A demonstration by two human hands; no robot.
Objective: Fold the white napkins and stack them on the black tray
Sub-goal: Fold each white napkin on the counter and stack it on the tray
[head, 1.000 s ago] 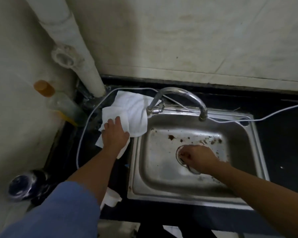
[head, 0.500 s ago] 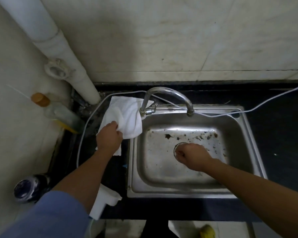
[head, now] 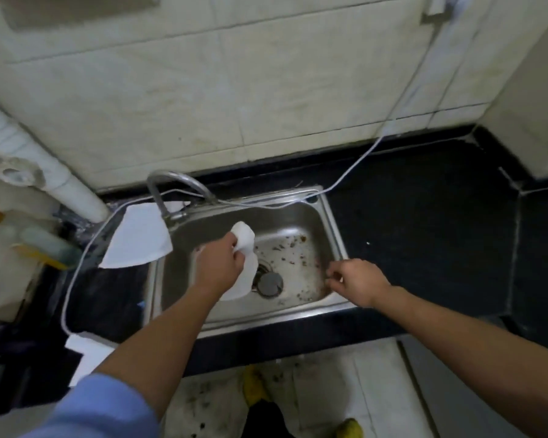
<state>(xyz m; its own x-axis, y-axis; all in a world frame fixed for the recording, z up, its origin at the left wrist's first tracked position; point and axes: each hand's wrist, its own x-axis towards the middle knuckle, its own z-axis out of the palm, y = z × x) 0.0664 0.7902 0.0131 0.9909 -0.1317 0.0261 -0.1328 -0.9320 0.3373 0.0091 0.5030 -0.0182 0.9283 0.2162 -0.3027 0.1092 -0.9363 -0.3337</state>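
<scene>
The left hand (head: 220, 263) is closed round a bunched napkin (head: 246, 248). The cloth is held over the basin of the sink (head: 331, 216), its loose end hanging toward the drain (head: 269, 282). It is gripped in a bunch, not by the corners, so this is judged a carry and not yet a fold. The right hand (head: 358, 281) is held at the basin's 3 o'clock rim with fingers loosely curled and nothing seen in them. It is judged free to take a corner.

A second napkin (head: 136, 238) is laid flat at the sink's 10 o'clock, one edge lapping the rim, just beside the tap (head: 171, 184). A white piece (head: 86, 349) is seen at 7 o'clock on the front edge of the worktop (head: 424, 232), partly hidden by the left arm; whether it is a napkin cannot be told. No black tray is made out.

Edges and room: brown debris is scattered on the basin floor from 2 to 4 o'clock. The hanging cloth is near it; contact cannot be told. A cable (head: 361, 156) is strung across the back rim and down the 9 o'clock strip. Bare worktop lies open at 3 o'clock and is judged the better folding place.
</scene>
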